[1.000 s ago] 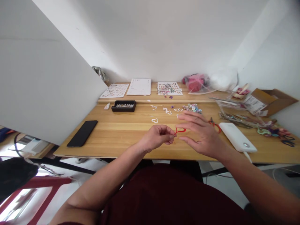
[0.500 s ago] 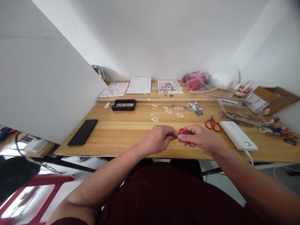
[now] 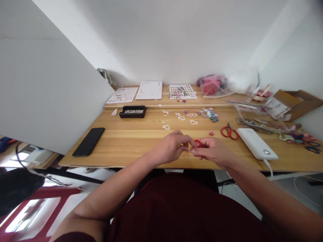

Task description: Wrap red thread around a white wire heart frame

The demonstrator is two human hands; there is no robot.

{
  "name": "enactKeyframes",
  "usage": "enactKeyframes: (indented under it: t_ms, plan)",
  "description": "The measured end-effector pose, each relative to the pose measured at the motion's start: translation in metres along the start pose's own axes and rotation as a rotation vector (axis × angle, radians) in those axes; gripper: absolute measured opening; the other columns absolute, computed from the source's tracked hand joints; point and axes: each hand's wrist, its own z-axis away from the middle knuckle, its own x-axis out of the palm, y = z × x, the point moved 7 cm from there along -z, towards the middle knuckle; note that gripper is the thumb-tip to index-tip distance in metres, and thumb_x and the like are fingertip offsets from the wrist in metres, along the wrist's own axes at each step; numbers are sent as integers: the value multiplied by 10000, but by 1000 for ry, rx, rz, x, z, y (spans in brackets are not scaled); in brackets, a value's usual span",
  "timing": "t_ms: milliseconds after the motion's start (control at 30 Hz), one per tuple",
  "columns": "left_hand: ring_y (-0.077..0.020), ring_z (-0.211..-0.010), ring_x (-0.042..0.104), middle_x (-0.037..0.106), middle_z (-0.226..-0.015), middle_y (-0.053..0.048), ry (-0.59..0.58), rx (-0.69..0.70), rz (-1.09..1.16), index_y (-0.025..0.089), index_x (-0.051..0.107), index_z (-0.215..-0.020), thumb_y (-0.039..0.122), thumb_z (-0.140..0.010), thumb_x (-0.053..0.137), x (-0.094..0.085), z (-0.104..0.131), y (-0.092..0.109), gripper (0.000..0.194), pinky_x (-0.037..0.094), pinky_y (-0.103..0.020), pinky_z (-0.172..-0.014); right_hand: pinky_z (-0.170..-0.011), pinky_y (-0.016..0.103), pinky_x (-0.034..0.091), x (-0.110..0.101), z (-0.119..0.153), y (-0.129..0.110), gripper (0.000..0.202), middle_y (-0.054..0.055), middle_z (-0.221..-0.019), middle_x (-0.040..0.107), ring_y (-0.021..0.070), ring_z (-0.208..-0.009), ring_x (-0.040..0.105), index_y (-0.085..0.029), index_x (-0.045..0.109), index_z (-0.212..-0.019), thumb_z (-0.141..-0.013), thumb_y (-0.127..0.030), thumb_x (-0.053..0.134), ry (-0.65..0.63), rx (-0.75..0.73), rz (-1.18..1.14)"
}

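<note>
My right hand (image 3: 210,150) is closed on a small red loop (image 3: 197,144) above the front of the wooden table. Close beside it on the left, my left hand (image 3: 174,147) has its fingers bent and pressed together at the edge of the loop; what they pinch is too small to make out. A bit of orange (image 3: 187,152) shows just below the fingertips. A small red spool (image 3: 211,133) lies behind my right hand. Red-handled scissors (image 3: 229,132) rest to the right of it. White curved cut-outs (image 3: 166,127) lie behind my left hand.
A black phone (image 3: 88,142) and a black tray (image 3: 132,112) of small pieces are on the left. Coloured spools (image 3: 208,114) sit at centre right. A white power bank (image 3: 257,144) with a cable and an open cardboard box (image 3: 290,104) stand on the right. Printed sheets line the back.
The fingers of my left hand have shifted and bent over the red loop. My right hand has turned slightly, and the small red spool behind it now shows.
</note>
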Motion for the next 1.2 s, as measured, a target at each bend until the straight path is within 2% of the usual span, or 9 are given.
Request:
enactKeyframes:
  t_ms: [267, 367, 500, 600, 800, 900, 1033, 1200]
  plan:
    - [-120, -806, 610, 746, -837, 3, -84, 29, 141, 241, 758, -976, 102, -896, 578, 0, -5, -4, 241, 473, -213, -761, -453, 223, 219, 2, 4, -2, 235, -42, -553, 501, 57, -491, 401, -164, 583, -659, -677, -339, 739, -13, 48, -80]
    - [-118, -788, 613, 744, -829, -5, -92, -16, 187, 224, 755, -1014, 55, -862, 585, -2, -8, -6, 284, 475, -215, -753, -450, 219, 218, 2, 4, 0, 255, -39, -565, 500, 61, -496, 409, -163, 595, -700, -675, -371, 741, -5, 69, -86]
    - [-104, -730, 634, 721, -815, -8, -97, -114, 228, 205, 728, -1087, 24, -813, 609, -1, -7, -9, 349, 489, -216, -724, -470, 232, 286, 1, 5, 0, 282, -25, -595, 524, 80, -521, 427, -176, 597, -692, -697, -423, 734, 36, 28, 14]
    - [-110, -742, 654, 719, -841, -24, -112, -152, 276, 179, 729, -1046, 38, -808, 620, 0, -6, -12, 298, 510, -227, -730, -503, 247, 326, 2, 7, -4, 277, -28, -598, 517, 89, -530, 426, -186, 587, -672, -705, -424, 725, 44, -4, 42]
    - [-139, -786, 690, 719, -854, -55, -188, -151, 485, 136, 741, -962, 116, -805, 681, 1, -7, -17, 169, 546, -245, -753, -484, 253, 240, 4, 10, -8, 321, -50, -537, 442, 79, -493, 342, -200, 491, -605, -698, -399, 725, 31, 8, 45]
    - [-136, -755, 682, 733, -828, -50, -206, -124, 348, 156, 760, -931, 148, -803, 709, -1, -10, -19, 139, 525, -232, -728, -487, 256, 219, 5, 9, -5, 324, -60, -529, 414, 78, -490, 317, -203, 482, -612, -713, -398, 720, 28, 14, 75]
    - [-130, -765, 674, 744, -787, -29, -170, -17, 125, 184, 770, -837, 103, -804, 699, -5, -14, -13, 112, 495, -218, -745, -495, 255, 199, 5, 5, -2, 354, -71, -522, 377, 72, -497, 284, -198, 455, -601, -739, -408, 705, 49, -10, 112]
    - [-121, -762, 663, 736, -770, -23, -130, 63, 48, 182, 755, -788, 74, -828, 658, -12, -17, -11, 150, 474, -198, -727, -497, 249, 221, 3, 6, -4, 335, -66, -523, 420, 68, -500, 317, -195, 445, -596, -714, -364, 710, 54, 12, 66]
